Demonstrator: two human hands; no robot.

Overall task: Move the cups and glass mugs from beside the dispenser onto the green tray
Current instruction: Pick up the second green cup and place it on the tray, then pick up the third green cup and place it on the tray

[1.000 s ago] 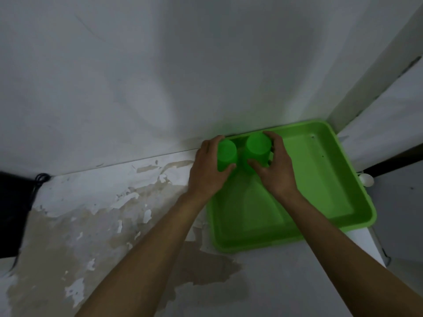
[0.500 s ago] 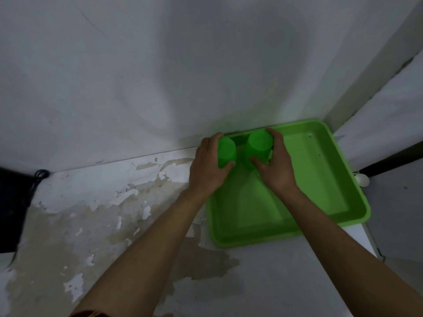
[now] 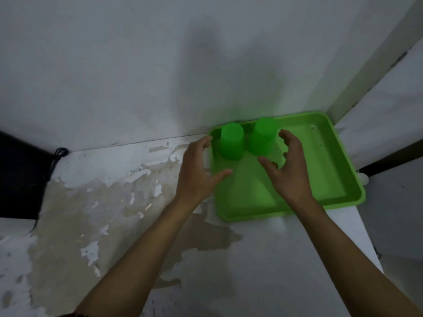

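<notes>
Two green plastic cups stand upside down in the far left corner of the green tray [image 3: 325, 191]. The left cup [image 3: 231, 141] is near the tray's left rim and the right cup [image 3: 262, 137] is just beside it. My left hand [image 3: 198, 171] hovers over the tray's left edge, fingers spread, a short way from the left cup. My right hand [image 3: 288, 170] is over the tray floor, fingers apart, just short of the right cup. Neither hand holds anything.
The tray lies on a white counter [image 3: 96, 202] with peeling, stained paint, pushed against the white wall [image 3: 160, 65] in a corner. A dark object with a cable [image 3: 20, 175] sits at the far left. A small white round thing [image 3: 362, 178] lies past the tray's right rim.
Both hands let go of the cups and drew back toward me with fingers opening. The two cups stay standing in the tray's far left corner.
</notes>
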